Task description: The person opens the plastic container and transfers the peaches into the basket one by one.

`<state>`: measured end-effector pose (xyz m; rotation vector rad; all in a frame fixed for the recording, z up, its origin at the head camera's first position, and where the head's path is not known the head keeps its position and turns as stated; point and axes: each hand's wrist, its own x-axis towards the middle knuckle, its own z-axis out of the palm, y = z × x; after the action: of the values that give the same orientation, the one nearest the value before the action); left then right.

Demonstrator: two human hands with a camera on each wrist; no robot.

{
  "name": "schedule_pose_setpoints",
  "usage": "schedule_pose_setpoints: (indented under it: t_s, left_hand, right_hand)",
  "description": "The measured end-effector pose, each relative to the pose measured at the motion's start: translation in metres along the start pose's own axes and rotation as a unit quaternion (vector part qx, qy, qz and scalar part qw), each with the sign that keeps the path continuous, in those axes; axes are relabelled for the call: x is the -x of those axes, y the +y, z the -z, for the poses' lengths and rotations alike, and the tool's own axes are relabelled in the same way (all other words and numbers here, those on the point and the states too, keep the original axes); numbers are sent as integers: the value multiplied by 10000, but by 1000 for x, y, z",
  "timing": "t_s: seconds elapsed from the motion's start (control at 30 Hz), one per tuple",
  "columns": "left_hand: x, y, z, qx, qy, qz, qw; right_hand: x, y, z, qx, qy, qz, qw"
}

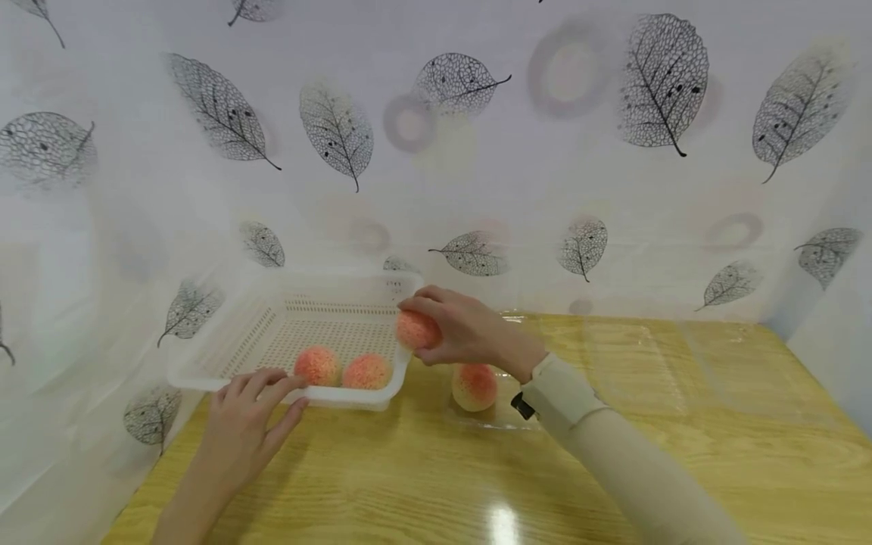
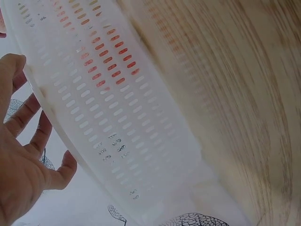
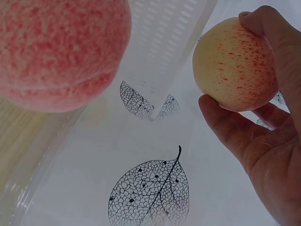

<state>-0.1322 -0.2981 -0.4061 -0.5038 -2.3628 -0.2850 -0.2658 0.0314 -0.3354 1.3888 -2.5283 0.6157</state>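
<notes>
My right hand (image 1: 470,325) grips a peach (image 1: 418,329) between thumb and fingers at the right rim of a white plastic basket (image 1: 272,286). In the right wrist view the held peach (image 3: 235,66) shows its pale yellow side with red flecks. Two pink-red peaches, a left one (image 1: 317,366) and a right one (image 1: 368,372), lie inside the basket by its near wall. The fingers of my left hand (image 1: 245,424) rest on the near rim. In the left wrist view, they touch the rim beside the slotted wall (image 2: 94,103).
Another peach (image 1: 474,387) stands below my right wrist on a clear plastic tray (image 1: 507,424). More clear plastic pieces (image 1: 633,363) lie at the right of the wooden table (image 1: 409,484). A leaf-patterned sheet (image 1: 477,189) hangs behind.
</notes>
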Motion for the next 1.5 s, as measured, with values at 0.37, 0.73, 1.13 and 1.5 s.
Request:
schedule_pose_setpoints:
  t_s: [0.37,0.73,1.13,1.5]
  left_hand:
    - [-1,-1,1,62,91,-43,9999]
    - [-3,-2,1,92,93,-37,9999]
    - [-3,-2,1,76,-29,69,9999]
    - [-3,-2,2,73,-14,41,10000]
  right_hand:
    - [-18,0,-4,117,-38,311,9994]
    - [-33,3,-6,130,-186,290,9993]
    - [-56,0,-13,-3,-342,342,9988]
    - [-74,2,-22,-18,-682,168,9975]
